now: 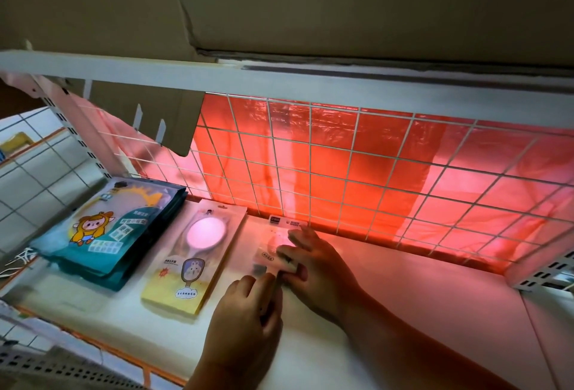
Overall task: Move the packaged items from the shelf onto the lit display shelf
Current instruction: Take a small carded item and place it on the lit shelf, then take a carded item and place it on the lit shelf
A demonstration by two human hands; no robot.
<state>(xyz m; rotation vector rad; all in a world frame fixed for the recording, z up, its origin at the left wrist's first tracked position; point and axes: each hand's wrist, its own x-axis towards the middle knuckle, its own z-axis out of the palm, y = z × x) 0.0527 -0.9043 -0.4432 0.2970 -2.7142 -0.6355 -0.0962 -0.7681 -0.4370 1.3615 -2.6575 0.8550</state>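
Note:
A clear packet (269,245) with a pink insert lies flat on the white lit shelf (419,293), its top near the back grid. My right hand (313,260) rests on it with fingers spread across its right part. My left hand (248,312) touches its near edge with curled fingertips, thumb beside the right hand. To the left lie a stack of yellow hand-mirror packs (194,253) and a stack of teal cartoon packets (107,231).
A white wire grid (357,166) backed by glowing red plastic closes the shelf's rear. Cardboard boxes (341,4) sit on the shelf above. A slotted bracket (540,274) stands at the right. A tiled wall and orange-edged shelf (77,337) lie to the left.

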